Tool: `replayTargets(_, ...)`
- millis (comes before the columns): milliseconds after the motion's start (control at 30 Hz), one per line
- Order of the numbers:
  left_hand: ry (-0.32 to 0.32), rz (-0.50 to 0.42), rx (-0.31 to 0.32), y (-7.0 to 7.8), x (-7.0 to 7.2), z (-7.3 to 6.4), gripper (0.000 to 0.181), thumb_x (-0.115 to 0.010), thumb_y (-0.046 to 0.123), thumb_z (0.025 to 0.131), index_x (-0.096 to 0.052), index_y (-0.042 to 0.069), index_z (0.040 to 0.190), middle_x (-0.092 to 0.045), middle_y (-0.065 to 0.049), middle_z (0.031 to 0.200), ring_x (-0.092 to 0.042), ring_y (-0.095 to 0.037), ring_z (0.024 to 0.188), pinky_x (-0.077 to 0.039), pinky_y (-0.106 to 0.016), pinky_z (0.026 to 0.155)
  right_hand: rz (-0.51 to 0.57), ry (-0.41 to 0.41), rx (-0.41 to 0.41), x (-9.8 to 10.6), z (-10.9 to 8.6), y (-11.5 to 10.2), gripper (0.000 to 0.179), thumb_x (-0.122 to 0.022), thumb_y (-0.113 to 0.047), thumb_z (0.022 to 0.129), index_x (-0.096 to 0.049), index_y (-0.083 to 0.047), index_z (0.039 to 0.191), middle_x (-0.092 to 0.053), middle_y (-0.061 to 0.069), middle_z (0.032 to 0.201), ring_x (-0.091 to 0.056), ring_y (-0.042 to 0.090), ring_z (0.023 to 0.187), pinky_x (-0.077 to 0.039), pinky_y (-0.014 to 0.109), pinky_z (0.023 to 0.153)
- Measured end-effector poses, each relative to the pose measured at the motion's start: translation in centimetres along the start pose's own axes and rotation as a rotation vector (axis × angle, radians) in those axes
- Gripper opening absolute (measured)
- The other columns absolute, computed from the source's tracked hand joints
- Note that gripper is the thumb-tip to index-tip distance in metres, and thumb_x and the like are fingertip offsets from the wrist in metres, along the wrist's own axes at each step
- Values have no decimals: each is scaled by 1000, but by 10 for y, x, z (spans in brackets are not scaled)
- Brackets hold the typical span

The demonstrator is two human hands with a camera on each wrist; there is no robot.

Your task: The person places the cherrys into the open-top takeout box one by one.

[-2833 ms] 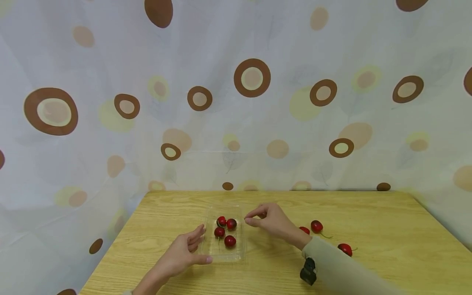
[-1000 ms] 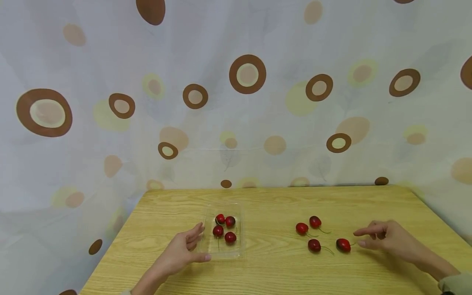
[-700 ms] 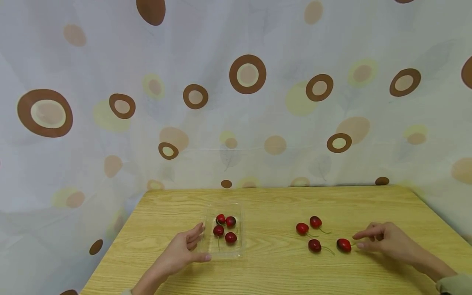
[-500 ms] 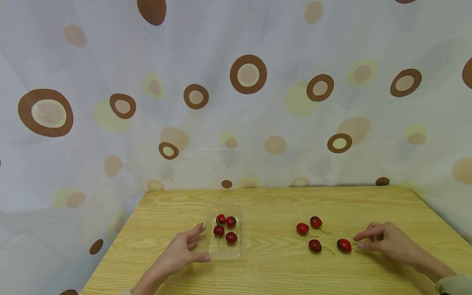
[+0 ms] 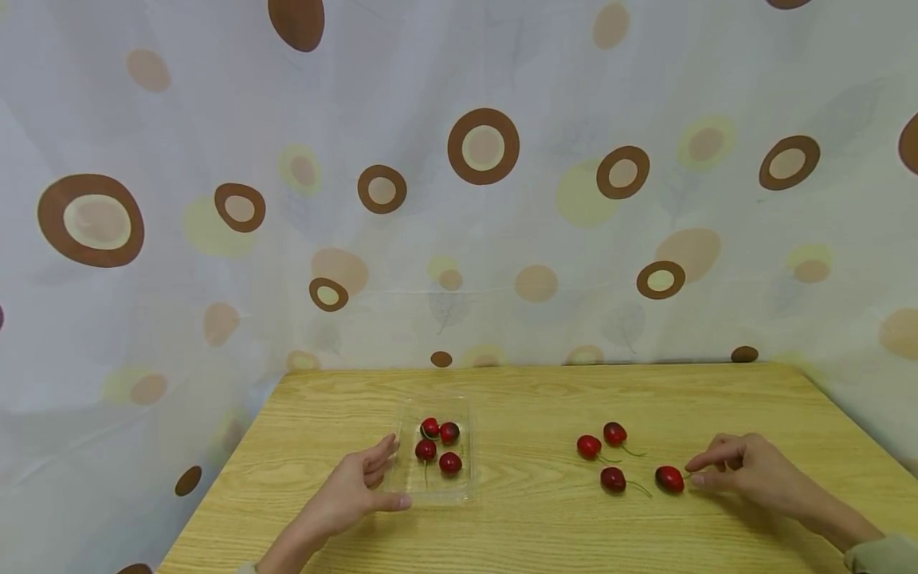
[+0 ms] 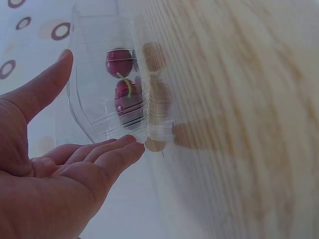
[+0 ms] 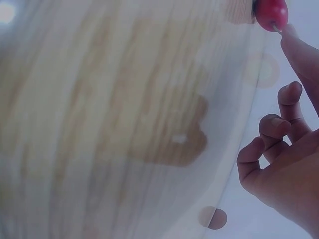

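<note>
A clear plastic container (image 5: 459,496) stands on the table, holding several dark red cherries (image 5: 449,463). Beside its left side is my left hand (image 5: 349,490), its fingers extended; in the left wrist view their tips touch or nearly touch the container's lower edge and the thumb stands apart. My right hand (image 5: 760,474) pinches the stem of a red cherry (image 5: 669,479) between thumb and index finger. That cherry lies on the table, and its stem is also seen at the fingertips in the right wrist view. The other right-hand fingers are curled without anything in them.
Three more stemmed cherries lie on the table between the container and my right hand: a bright red cherry (image 5: 589,446), a cherry farther back (image 5: 614,434) and a darker cherry (image 5: 613,479). A patterned curtain (image 5: 538,199) hangs behind the wooden table (image 5: 531,526).
My right hand has gone from beside the container to the cherry at the right, and its thumb and index finger have come together on the stem. The left hand stays at the container.
</note>
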State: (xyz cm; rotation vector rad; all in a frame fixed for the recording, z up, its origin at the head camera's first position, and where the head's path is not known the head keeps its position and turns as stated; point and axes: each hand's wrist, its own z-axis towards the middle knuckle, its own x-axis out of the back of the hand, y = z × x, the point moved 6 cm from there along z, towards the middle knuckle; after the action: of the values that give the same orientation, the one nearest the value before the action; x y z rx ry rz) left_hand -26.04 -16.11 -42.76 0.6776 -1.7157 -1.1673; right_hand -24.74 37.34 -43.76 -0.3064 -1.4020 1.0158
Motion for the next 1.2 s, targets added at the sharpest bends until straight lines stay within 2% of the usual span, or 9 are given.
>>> replayTargets(267, 0, 2, -3, 1, 0, -1, 101, -87, 16, 90, -21, -8, 164, -29, -29, 165, -35, -51, 147, -41, -56, 114, 13, 13, 6, 1, 1, -2, 12, -77, -1, 94, -85, -9, 98, -69, -3, 83, -46, 15, 64, -32, 31, 52)
replayTargets(533, 3, 4, 4, -1, -1, -1, 101, -87, 17, 90, -22, -8, 163, -29, -28, 165, -35, -51, 147, -42, -56, 114, 8, 40, 50, -1, 3, -6, 17, -77, 7, 91, -84, -7, 95, -66, -2, 79, -43, 17, 61, -28, 31, 51)
replayTargets(733, 2, 3, 7, -2, 0, 0, 101, -87, 18, 90, -22, -8, 164, -29, -29, 166, -35, -51, 148, -42, -57, 113, 11, 63, 44, -3, 3, -6, 16, -77, 7, 91, -84, -7, 94, -66, -2, 79, -42, 17, 61, -28, 31, 51)
replayTargets(1000, 4, 9, -4, 0, 0, 0, 101, -87, 17, 90, -22, -8, 163, -29, -29, 165, -35, -51, 147, -43, -55, 113, -4, 81, -65, -3, 4, -5, 7, -78, -4, 94, -84, -7, 96, -66, -2, 80, -45, 13, 64, -32, 30, 53)
replayTargets(1200, 8, 4, 0, 0, 0, 0, 101, -87, 17, 90, -23, -8, 163, -30, -29, 165, -35, -51, 148, -42, -56, 114, 4, 74, -164, -4, 4, -6, 9, -77, -10, 98, -84, -6, 102, -66, 2, 83, -45, 14, 69, -34, 29, 57)
